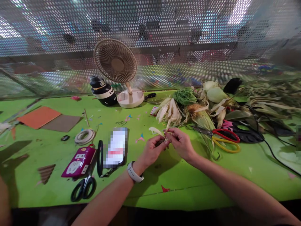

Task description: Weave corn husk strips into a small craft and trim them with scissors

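Observation:
Both my hands meet over the middle of the green table, fingertips pinched together on a pale strip of corn husk (156, 130). My left hand (154, 147), with a light watch band at the wrist, grips its lower part. From the other side my right hand (180, 142) pinches the same husk. One end sticks out to the upper left, another piece rises between the fingers. Just beyond lies a bunch of dried husk strips (170, 111), beside a bundle of green string (185, 96) and a corn cob in its husk (203, 119).
Red-and-yellow-handled scissors (225, 139) lie right of my hands, near a black cable (270, 150). A fan (130, 99), black bottle (104, 94), phone (116, 147), tape roll (84, 136), purple packet (80, 161) and black scissors (83, 188) stand or lie left. Perforated metal mesh (164, 56) rises behind.

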The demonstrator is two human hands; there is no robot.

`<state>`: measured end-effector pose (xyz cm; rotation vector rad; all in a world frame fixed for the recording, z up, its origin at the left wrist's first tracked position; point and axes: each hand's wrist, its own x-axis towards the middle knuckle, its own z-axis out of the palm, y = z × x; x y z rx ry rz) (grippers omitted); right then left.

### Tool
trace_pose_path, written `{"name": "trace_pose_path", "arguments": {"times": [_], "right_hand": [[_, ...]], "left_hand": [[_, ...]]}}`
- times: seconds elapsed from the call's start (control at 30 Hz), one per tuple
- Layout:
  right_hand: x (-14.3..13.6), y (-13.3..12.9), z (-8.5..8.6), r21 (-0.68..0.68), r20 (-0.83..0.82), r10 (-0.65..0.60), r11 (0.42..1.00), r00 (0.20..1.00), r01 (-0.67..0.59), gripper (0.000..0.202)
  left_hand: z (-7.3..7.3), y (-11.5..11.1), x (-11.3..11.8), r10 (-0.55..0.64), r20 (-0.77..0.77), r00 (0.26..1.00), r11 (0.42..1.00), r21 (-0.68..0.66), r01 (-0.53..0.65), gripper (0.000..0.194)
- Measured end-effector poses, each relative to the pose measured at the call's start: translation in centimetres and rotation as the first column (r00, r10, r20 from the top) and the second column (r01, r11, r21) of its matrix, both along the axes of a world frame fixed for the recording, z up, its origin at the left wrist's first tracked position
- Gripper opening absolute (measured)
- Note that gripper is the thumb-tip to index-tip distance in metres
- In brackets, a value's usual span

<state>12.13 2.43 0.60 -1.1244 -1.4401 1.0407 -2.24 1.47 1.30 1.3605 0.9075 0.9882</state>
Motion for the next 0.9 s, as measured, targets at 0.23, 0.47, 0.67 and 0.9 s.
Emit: {"name": "trace_pose_path", "arguments": {"times": [0.23, 0.47, 0.67, 0.9], "right_hand": [[1.0, 0.7, 0.7, -0.092, 0.052, 0.086, 0.992, 0.995, -0.081, 0.038], [1.7, 0.5, 0.8, 0.273, 0.424, -0.081, 0.961, 0.902, -0.042, 0.029], [2.6, 1.1, 1.8, 0.563, 0.637, -0.302, 0.811, 0.709, -0.160, 0.024], [2.9, 1.4, 2.6, 0.680, 0.610, -0.237, 0.646, 0.757, -0.346, 0.018]], "left_hand": [[0.6, 1.0, -0.8, -0.010, -0.044, 0.999, 1.000, 0.029, 0.012, 0.030], [0.3, 1.7, -1.0, 0.036, -0.043, 0.998, 0.999, -0.015, -0.037, 0.034], [0.8, 2.0, -1.8, -0.056, -0.149, 0.987, 0.998, -0.019, 0.053, 0.031], [1.1, 2.0, -2.2, -0.091, 0.027, 0.995, 0.948, -0.305, 0.095, 0.031]]}}
